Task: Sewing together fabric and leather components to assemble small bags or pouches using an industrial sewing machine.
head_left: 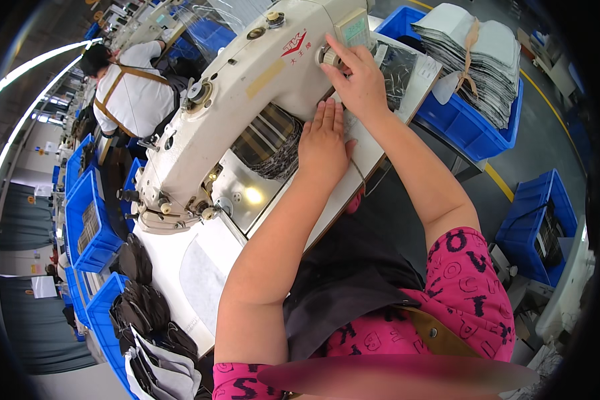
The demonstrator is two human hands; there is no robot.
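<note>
A cream industrial sewing machine (247, 100) lies across the white worktable (200, 280). Under its arm sits a bunched dark plaid fabric piece (270, 140). My left hand (323, 143) lies flat, fingers together, on the table right beside that fabric, touching its edge. My right hand (357, 77) reaches higher, with its fingers on the handwheel (328, 57) at the machine's end, below a small control panel (355, 28). A lit spot shines on the metal plate (250, 193) near the needle area.
Blue bins: one at top right with a tied stack of grey pieces (480, 60), one at right (537, 227), several at left with dark pieces (140, 307). Another person (130, 87) in a white shirt sits at the station beyond. Grey floor with a yellow line at right.
</note>
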